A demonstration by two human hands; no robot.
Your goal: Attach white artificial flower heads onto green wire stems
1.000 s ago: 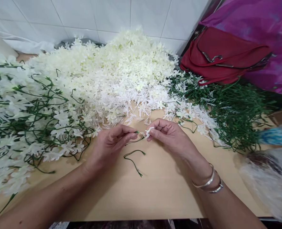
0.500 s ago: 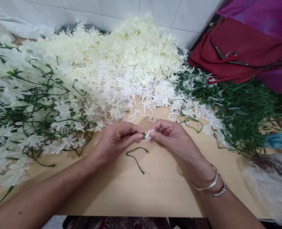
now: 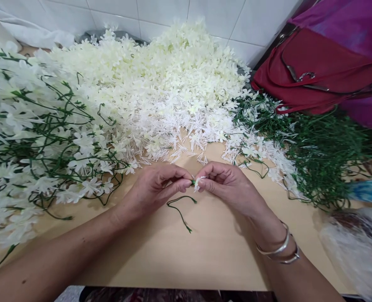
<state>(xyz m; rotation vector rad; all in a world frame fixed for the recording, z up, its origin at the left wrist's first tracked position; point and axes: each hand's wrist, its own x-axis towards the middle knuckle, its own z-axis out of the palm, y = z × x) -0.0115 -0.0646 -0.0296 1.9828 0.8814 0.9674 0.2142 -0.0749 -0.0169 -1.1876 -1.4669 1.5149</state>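
Observation:
Over the middle of the table, my left hand [image 3: 160,184] pinches a green plastic stem between thumb and forefinger; only its tip [image 3: 192,182] shows. Facing it, my right hand [image 3: 226,186] is closed on a small white artificial flower [image 3: 199,183], thumb and forefinger on its petals. Flower and stem tip meet between my fingertips; how far one sits in the other is hidden. The rest of the held stem appears to run down as a curved green strand [image 3: 180,208] beneath my hands, though I cannot tell if it is the same piece.
A big heap of loose white petals [image 3: 173,75] lies against the tiled wall [image 3: 160,12]. Stemmed white flowers [image 3: 63,138] pile up at left. Green stems [image 3: 327,155], a red handbag [image 3: 324,67] and a clear plastic bag [image 3: 358,247] are at right.
The view has shifted slightly. My fingertips have drawn closer together around the flower, and less of its petals shows.

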